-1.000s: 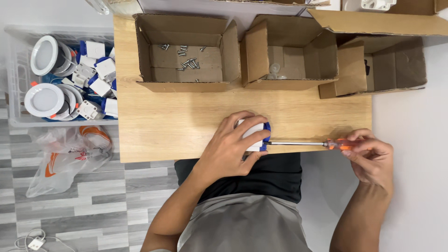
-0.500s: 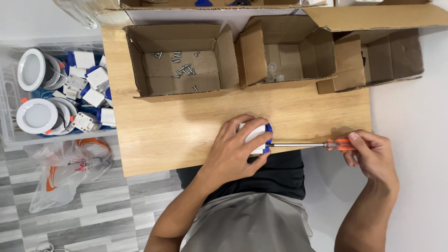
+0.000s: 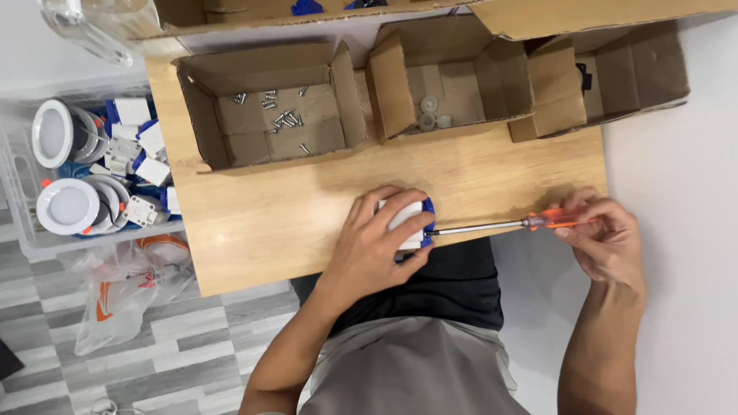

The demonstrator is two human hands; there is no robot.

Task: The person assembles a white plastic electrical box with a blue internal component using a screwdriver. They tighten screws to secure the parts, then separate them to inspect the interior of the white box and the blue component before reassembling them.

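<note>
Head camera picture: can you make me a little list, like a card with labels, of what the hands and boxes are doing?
left hand: presses a small white and blue box onto the wooden table
right hand: grips the orange handle of a screwdriver
screwdriver tip: at the blue side of the small box
left cardboard box: loose screws inside
middle cardboard box: a few small pale caps
clear bin: round white lamps and white-blue parts
floor: plastic bag

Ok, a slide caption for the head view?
Left hand steadies a white-and-blue part while right hand drives a screwdriver into it.
</note>
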